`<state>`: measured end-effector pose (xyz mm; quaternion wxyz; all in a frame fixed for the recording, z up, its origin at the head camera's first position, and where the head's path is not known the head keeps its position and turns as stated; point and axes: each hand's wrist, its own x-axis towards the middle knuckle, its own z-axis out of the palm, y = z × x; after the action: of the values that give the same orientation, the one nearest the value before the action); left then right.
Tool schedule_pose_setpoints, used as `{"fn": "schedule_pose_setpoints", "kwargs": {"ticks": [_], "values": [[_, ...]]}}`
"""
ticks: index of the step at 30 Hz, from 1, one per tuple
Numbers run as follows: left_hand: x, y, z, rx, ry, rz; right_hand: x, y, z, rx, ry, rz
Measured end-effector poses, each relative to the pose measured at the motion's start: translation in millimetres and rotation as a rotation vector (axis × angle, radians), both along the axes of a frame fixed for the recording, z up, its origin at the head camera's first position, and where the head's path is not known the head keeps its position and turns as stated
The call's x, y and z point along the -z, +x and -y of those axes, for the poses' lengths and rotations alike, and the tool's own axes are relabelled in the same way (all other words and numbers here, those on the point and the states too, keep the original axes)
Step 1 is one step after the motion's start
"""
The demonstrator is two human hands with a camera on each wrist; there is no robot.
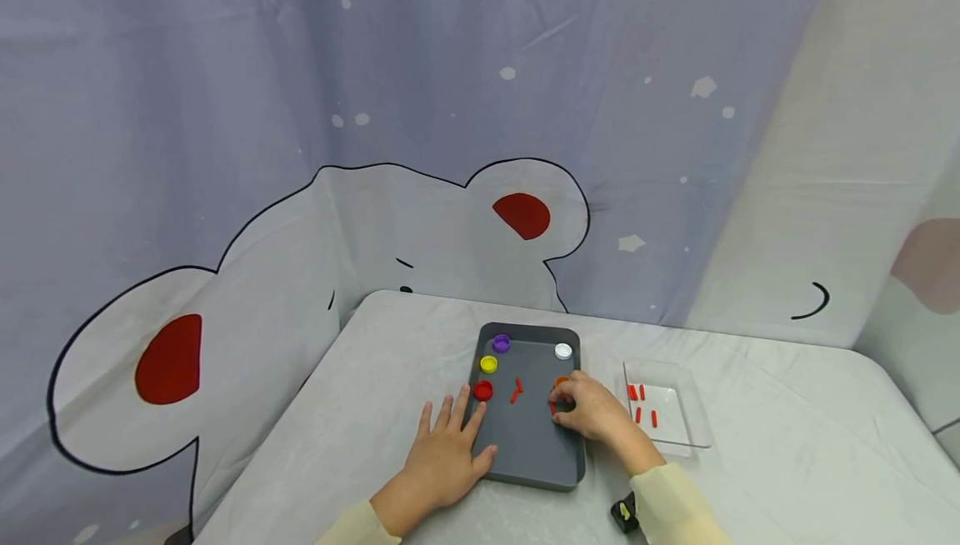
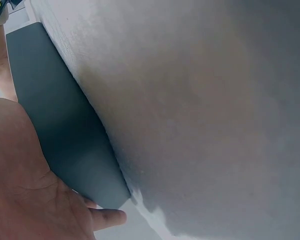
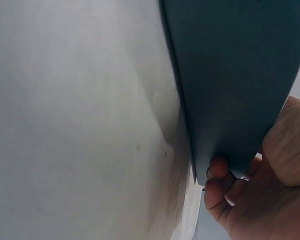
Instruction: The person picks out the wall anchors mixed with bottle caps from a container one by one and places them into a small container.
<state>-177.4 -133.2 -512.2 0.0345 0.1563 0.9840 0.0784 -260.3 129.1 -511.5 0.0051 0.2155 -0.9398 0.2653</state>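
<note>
A dark grey tray lies on the cloth-covered table. My left hand rests flat with fingers spread at the tray's left edge; the left wrist view shows its palm beside the tray. Over the tray's right side, my right hand pinches a small red stick between curled thumb and fingers. An orange round cap is partly hidden by that hand. Red, yellow, purple and white caps sit nearby. Two red sticks lie mid-tray.
Right of the tray stands a clear plastic box with several red sticks in it. A small black object with a yellow mark lies by the right forearm. A printed curtain hangs behind the table.
</note>
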Motion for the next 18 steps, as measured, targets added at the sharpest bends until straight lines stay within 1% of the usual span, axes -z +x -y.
{"fn": "schedule_pose_setpoints", "kwargs": {"ticks": [9, 18], "values": [[2.6, 1.0, 0.0, -0.004, -0.002, -0.009, -1.0, 1.6, -0.4, -0.022, -0.002, -0.026], [4.0, -0.3, 0.4, -0.003, 0.002, -0.01, -2.2, 2.1, -0.2, -0.033, 0.008, -0.015]]}}
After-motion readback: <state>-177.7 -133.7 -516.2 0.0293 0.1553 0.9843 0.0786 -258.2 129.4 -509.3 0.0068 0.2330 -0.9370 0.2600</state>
